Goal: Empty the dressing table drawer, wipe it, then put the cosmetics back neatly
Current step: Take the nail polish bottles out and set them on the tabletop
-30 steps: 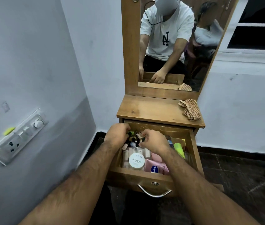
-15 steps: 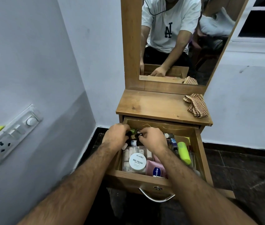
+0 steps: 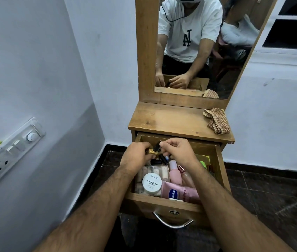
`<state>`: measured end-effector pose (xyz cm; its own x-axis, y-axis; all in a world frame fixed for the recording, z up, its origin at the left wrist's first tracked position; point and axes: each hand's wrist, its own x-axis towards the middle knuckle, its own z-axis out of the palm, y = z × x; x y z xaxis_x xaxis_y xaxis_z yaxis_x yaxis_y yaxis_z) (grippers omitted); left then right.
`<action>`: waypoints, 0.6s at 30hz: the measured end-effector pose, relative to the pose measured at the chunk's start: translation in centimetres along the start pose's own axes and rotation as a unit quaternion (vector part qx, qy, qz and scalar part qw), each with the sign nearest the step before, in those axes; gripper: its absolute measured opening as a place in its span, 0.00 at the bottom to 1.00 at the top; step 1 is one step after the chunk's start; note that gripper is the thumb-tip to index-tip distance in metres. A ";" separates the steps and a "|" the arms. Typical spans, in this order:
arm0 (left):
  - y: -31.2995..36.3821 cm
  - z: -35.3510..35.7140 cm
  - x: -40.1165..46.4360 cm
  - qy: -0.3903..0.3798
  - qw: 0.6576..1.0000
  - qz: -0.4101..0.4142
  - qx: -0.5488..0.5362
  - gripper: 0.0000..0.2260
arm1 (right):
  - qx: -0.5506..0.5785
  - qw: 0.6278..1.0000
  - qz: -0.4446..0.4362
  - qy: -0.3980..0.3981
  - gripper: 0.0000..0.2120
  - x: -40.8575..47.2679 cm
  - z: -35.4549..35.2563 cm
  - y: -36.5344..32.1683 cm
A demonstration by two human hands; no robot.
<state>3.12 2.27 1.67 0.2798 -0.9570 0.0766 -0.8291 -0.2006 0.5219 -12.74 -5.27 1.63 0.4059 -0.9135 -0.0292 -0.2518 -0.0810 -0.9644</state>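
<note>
Hands over the open wooden drawer point(image 3: 169, 200)
Our left hand point(image 3: 138, 154) and right hand point(image 3: 177, 151) both grip small gold-and-black cosmetic bottles point(image 3: 154, 150)

White jar lid point(image 3: 152, 181) reads "Zudio NAIL POLISH"; pink tube point(image 3: 175, 192) "Vaseline".

A room in a home, likely a bedroom: a wooden dressing table point(image 3: 176, 122) with a tall mirror point(image 3: 204, 48) stands in a corner, its open drawer point(image 3: 162, 200) full of cosmetics, beside a wall switchboard point(image 3: 11, 151).
</note>
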 end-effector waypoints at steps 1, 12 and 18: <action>-0.1 -0.1 0.0 0.013 1.000 -0.017 -0.022 0.13 | -0.004 1.000 0.001 0.015 0.07 0.1 -0.2 0.1; -1.1 -0.2 -0.2 0.074 0.988 -0.077 -0.112 0.15 | -0.520 0.850 0.077 -0.010 0.08 0.0 2.6 0.9; -1.5 -0.3 -0.4 0.081 0.986 -0.086 -0.117 0.17 | -0.506 0.860 0.060 0.014 0.07 -0.8 2.3 0.3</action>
<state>4.39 3.06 1.06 0.4959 -0.8633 0.0937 -0.6330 -0.2855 0.7196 -11.11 -3.61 0.74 0.3057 -0.9477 -0.0921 -0.9324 -0.2783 -0.2307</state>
